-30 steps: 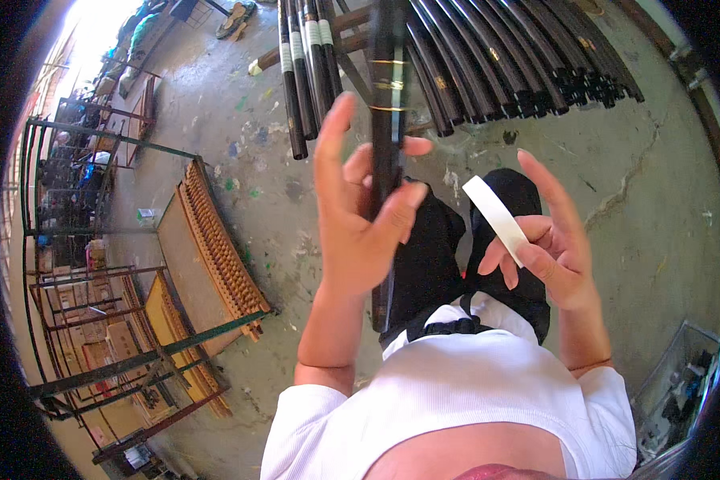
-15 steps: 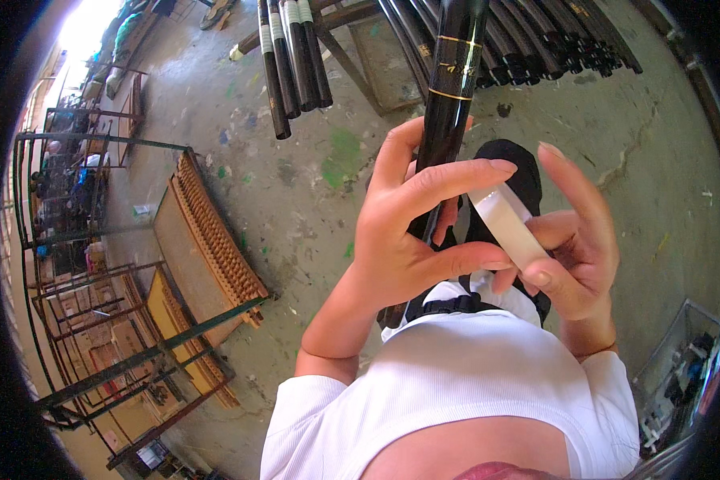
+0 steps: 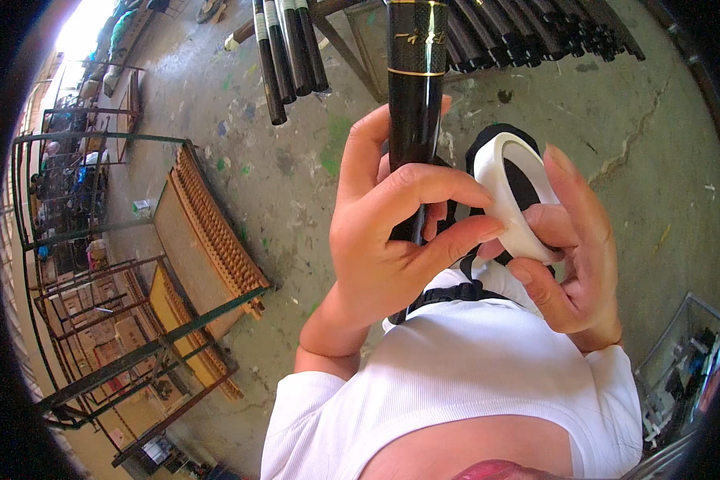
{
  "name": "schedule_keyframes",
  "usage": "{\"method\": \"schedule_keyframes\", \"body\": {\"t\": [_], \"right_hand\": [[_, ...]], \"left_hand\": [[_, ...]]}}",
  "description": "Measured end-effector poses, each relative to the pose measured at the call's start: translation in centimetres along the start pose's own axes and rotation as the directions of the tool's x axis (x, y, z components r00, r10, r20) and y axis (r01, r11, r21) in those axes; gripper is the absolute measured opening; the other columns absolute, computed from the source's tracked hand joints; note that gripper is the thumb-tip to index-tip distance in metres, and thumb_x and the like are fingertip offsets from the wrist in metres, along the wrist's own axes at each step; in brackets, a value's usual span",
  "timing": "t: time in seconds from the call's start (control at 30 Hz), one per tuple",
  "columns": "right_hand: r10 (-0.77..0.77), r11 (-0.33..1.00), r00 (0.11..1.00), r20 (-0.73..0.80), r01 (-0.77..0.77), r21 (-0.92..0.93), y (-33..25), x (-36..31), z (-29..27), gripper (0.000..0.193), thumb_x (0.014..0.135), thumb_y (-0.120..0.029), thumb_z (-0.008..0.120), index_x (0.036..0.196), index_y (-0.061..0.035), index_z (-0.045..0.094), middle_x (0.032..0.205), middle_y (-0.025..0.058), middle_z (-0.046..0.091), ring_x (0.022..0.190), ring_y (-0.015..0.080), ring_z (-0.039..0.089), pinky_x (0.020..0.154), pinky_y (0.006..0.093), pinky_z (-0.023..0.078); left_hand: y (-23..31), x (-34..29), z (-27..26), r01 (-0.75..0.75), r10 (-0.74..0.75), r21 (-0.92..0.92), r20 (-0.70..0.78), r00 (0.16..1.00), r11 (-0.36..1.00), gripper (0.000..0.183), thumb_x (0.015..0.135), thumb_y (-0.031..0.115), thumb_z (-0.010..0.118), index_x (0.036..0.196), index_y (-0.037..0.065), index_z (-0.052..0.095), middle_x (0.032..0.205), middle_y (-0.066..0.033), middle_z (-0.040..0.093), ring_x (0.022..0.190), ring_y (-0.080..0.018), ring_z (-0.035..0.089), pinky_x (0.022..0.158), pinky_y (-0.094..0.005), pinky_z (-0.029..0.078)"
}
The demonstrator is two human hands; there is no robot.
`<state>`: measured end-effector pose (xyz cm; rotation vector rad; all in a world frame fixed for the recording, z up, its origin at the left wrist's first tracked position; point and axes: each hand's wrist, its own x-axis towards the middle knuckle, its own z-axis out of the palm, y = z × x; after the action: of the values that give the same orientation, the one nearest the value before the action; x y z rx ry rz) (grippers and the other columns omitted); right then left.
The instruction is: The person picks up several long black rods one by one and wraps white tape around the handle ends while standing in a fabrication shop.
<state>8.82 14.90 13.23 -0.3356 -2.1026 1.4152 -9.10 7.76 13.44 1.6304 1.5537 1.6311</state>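
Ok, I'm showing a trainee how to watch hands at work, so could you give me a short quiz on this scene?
1. Short answer: which hand has its fingers through the white ring?
2. Multiple choice: what are fingers of the left hand wrapped around?
a) a wooden rod
b) a black pole
c) a metal rack
3. True or false: the lines circling the black pole above the left hand are blue.

Key
1. The right hand.
2. b
3. False; they are gold lines.
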Motion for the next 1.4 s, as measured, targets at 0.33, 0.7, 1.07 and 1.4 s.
{"method": "schedule_keyframes", "body": {"t": [0.33,0.7,1.07,1.4], "right_hand": [[-0.052,0.99,0.999,0.002,0.052,-0.129,-0.8,0.5,0.1,0.076,0.073,0.0,0.064,0.14,0.0002,0.029,0.085,0.0169,0.065,0.077,0.0219,0.064,0.07,0.0278,0.047],[0.014,0.983,0.999,0.044,-0.006,-0.185,-0.7,0.7,-0.2,0.075,0.067,0.007,0.064,0.136,0.0014,0.035,0.088,0.0185,0.064,0.074,0.0267,0.065,0.069,0.0296,0.049],[0.164,0.983,0.984,-0.063,-0.169,-0.069,-0.5,0.5,0.4,0.057,0.072,0.006,0.061,0.126,0.0011,0.046,0.096,0.0173,0.064,0.075,0.0216,0.063,0.066,0.0277,0.048],[0.462,0.887,0.872,-0.161,-0.45,0.105,1.6,-0.4,-0.6,0.008,0.085,-0.007,0.058,0.092,-0.0032,0.057,0.064,0.0028,0.057,0.058,0.0078,0.053,0.054,0.0204,0.04]], "left_hand": [[0.3,-0.1,0.4,-0.016,0.014,0.041,0.05,0.999,0.999,0.023,0.059,0.011,0.082,0.075,0.004,0.067,0.118,-0.0216,0.053,0.091,-0.0209,0.058,0.077,-0.0289,0.045],[-0.7,0.2,0.2,-0.025,0.029,-0.027,0.173,0.984,0.999,0.015,0.072,0.001,0.074,0.084,0.005,0.064,0.12,-0.0151,0.042,0.066,-0.0103,0.05,0.057,-0.0226,0.042],[-1.3,-0.3,0.2,-0.045,0.038,0.031,0.182,0.983,0.999,0.011,0.075,0.0,0.069,0.08,0.002,0.059,0.118,-0.0192,0.045,0.075,-0.016,0.052,0.064,-0.0261,0.043],[-1.2,-1.7,1.2,0.092,-0.108,-0.234,-0.059,0.992,0.968,0.03,0.072,0.009,0.075,0.098,0.001,0.061,0.119,-0.0162,0.047,0.063,-0.0083,0.045,0.057,-0.0213,0.04]]}}
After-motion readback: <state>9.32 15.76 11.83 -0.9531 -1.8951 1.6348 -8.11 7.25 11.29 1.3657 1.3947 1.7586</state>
